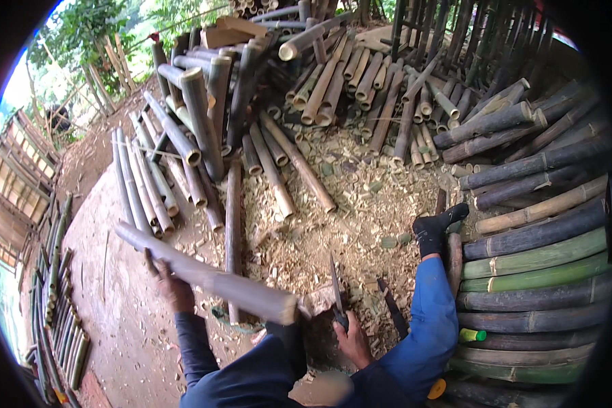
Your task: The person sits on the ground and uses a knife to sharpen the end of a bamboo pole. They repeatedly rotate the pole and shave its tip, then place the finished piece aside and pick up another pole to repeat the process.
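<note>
At the near left edge of the chips (360,197), a grey-brown pole (204,272) slants down to the right, its pale cut end facing the near side of the litter. The left hand (175,294) holds it toward the other end — blur hides some of the fingers. Over the near part of the chips, the right hand (353,342) is closed around the handle of a knife (336,289), blade pointing away from the body, apart from the hand on the pole. A block (321,299) sits by the blade at the chips' near edge. To the right, still by the chips, is a narrow dark tool (392,309) — sheath or blade, I cannot tell. A black-clad foot (434,231) rests at the chips' right edge. Farther right, thick poles (537,260), dark, tan and green, lie in a row. Beyond the chips, cut poles (333,88) are heaped.
</note>
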Available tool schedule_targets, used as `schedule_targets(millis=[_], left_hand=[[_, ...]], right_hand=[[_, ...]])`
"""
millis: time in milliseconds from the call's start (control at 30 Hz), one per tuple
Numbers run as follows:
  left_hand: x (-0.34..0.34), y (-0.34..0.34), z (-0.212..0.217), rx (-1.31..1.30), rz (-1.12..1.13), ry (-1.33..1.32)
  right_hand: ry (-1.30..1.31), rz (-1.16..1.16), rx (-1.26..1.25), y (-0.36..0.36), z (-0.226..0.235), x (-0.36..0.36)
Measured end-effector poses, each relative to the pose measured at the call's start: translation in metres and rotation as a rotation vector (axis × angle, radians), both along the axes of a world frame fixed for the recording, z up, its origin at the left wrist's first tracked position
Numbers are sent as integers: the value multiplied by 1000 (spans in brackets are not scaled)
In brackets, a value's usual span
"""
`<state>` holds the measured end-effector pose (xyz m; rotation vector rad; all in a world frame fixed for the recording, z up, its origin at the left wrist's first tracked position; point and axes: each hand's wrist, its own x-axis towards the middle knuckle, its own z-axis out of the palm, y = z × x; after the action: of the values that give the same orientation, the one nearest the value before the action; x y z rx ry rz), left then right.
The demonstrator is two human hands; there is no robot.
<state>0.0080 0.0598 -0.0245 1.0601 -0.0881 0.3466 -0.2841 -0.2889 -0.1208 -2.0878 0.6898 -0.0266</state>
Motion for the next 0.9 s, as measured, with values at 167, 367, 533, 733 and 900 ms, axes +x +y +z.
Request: schedule_targets(millis=[167,367,533,733,900], left_hand=[[9,69,72,419,-27,-44],[-16,17,99,686,146,161],[-14,-36,64,-267,-182,47],[-12,-77,25,-227,-99,366],[-40,-80,12,-73,-105,277]], right_hand=[[-89,-82,411,5,22,3],[-122,-132,606,5,42,3],[-147,-193,598,1,40,1],[-48,-158,350,-1,35,-1],[119,-163,424,2,31,-9]])
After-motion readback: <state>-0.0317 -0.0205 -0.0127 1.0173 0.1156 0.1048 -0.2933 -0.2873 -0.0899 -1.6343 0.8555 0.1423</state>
